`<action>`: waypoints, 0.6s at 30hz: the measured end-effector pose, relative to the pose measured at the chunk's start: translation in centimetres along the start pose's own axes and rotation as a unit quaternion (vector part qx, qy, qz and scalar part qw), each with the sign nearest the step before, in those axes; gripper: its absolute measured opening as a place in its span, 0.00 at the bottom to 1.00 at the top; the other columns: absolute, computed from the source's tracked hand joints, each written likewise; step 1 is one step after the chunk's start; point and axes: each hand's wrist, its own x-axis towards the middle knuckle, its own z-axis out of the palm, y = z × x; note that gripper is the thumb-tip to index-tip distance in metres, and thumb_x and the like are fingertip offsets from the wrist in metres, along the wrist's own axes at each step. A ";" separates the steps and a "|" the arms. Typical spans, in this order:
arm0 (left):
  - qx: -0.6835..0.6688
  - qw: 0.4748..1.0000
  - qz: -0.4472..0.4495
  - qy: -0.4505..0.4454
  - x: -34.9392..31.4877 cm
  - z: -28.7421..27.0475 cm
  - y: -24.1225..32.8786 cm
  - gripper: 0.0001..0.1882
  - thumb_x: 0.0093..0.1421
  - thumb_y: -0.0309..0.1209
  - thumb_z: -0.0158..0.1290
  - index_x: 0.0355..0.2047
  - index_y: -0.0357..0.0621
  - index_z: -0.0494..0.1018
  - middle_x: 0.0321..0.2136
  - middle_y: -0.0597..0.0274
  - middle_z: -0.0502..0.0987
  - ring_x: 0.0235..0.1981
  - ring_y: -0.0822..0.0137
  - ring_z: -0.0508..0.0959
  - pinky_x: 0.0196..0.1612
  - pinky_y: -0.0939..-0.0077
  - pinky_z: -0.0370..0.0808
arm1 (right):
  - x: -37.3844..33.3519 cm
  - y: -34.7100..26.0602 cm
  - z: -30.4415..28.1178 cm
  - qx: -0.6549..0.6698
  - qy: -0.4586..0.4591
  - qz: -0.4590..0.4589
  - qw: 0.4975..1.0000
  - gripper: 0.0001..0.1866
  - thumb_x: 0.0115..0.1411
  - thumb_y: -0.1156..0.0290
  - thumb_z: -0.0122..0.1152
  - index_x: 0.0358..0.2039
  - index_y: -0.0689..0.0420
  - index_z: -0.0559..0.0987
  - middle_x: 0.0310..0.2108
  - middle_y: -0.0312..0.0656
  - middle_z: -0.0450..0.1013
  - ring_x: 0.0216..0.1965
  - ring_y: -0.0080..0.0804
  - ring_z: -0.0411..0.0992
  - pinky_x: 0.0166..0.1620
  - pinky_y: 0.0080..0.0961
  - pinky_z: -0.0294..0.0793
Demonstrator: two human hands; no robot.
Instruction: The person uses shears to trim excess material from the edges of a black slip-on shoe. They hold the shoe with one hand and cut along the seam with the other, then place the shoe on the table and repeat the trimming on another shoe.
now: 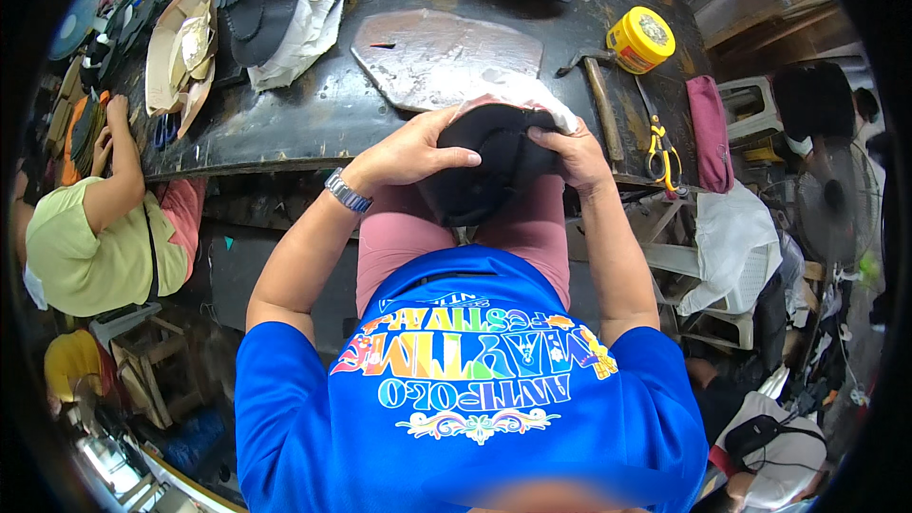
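Over my lap, at the table's near edge, I hold a black shoe upper (489, 166) with white lining (522, 90) showing along its far side. My left hand (410, 147) grips its left edge, thumb lying on the black face and fingers hidden behind. On the right edge, my right hand (581, 154) is closed with its thumb pressed on top. Just beyond the upper lies a worn, flat, many-sided board (442, 52) on the dark table (313, 128). To the right are a hammer (604, 106) and yellow-handled scissors (661, 152).
A yellow tub (641, 40) stands beyond the hammer. A maroon cloth piece (709, 128) hangs over the right edge. Black shoe uppers (261, 0) and beige pieces (180, 66) lie at the far left. A person in yellow-green (104, 237) works at left; a white stool (727, 266) stands right.
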 end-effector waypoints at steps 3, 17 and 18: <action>0.079 0.988 0.031 0.125 -0.1 1.1 -0.1 0.33 0.59 0.29 0.59 0.64 0.39 0.61 0.51 0.50 0.76 0.53 0.63 0.75 0.59 0.70 0.67 | 0.0 0.2 0.7 -0.038 0.037 -0.087 0.995 0.26 0.56 0.84 0.60 0.57 0.60 0.74 0.52 0.39 0.75 0.56 0.28 0.69 0.61 0.24 0.63; 0.101 0.958 -0.069 0.259 2.1 -2.8 -5.4 0.27 0.54 0.26 0.62 0.55 0.35 0.72 0.48 0.51 0.79 0.48 0.66 0.78 0.53 0.75 0.72 | -5.8 -6.1 -8.0 -0.638 0.351 -0.137 0.671 0.16 0.60 0.67 0.60 0.48 0.56 0.79 0.43 0.49 0.76 0.46 0.44 0.75 0.48 0.36 0.73; 0.077 0.959 -0.069 0.262 2.1 -2.7 -5.4 0.27 0.54 0.25 0.62 0.55 0.35 0.72 0.48 0.52 0.79 0.48 0.67 0.78 0.53 0.76 0.72 | -6.6 -6.2 -9.4 -0.698 0.374 -0.062 0.608 0.18 0.59 0.63 0.61 0.47 0.58 0.79 0.43 0.51 0.76 0.45 0.48 0.75 0.48 0.41 0.73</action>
